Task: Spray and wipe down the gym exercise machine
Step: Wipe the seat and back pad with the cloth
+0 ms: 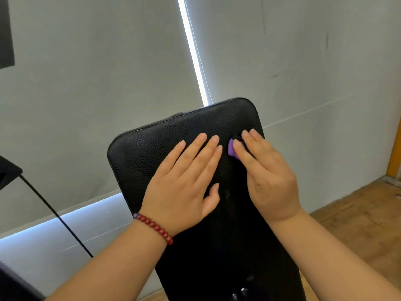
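A black padded back rest of the exercise machine fills the middle of the head view, tilted away from me. My left hand lies flat on the pad with straight, spread fingers; a red bead bracelet is on its wrist. My right hand presses a small purple cloth against the upper right part of the pad. Only a corner of the cloth shows under the fingers. No spray bottle is in view.
Grey roller blinds hang close behind the pad, with bright light at their gaps. A thin black bar slants down at the left. Wooden floor lies to the right, with a yellow edge at the far right.
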`<move>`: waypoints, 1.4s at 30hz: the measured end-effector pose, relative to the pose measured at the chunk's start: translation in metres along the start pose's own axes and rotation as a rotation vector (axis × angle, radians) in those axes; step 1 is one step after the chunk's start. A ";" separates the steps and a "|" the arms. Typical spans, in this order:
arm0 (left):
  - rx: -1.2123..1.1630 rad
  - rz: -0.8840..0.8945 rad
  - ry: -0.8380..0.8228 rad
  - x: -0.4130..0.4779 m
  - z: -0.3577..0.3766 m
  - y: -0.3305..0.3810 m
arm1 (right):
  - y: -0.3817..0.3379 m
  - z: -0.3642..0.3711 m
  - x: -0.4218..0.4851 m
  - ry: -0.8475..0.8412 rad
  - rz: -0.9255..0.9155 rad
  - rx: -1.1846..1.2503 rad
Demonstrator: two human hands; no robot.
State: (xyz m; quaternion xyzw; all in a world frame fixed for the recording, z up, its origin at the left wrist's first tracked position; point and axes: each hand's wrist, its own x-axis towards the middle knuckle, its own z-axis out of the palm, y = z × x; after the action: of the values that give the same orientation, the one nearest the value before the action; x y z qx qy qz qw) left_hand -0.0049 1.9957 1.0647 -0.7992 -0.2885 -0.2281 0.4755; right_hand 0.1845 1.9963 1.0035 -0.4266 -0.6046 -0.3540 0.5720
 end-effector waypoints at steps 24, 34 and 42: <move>-0.029 0.068 0.031 -0.001 -0.001 0.005 | 0.016 0.000 -0.001 0.067 0.082 -0.025; -0.012 -0.085 -0.122 -0.031 0.009 0.052 | 0.009 -0.010 -0.020 -0.016 0.082 0.013; -0.015 -0.091 -0.093 -0.034 0.011 0.053 | -0.005 -0.022 -0.063 -0.116 0.040 0.077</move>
State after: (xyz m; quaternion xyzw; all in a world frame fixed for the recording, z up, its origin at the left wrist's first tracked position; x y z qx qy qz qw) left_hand 0.0074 1.9771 1.0045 -0.7985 -0.3445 -0.2146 0.4446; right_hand 0.1875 1.9674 0.9432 -0.4359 -0.6413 -0.2936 0.5590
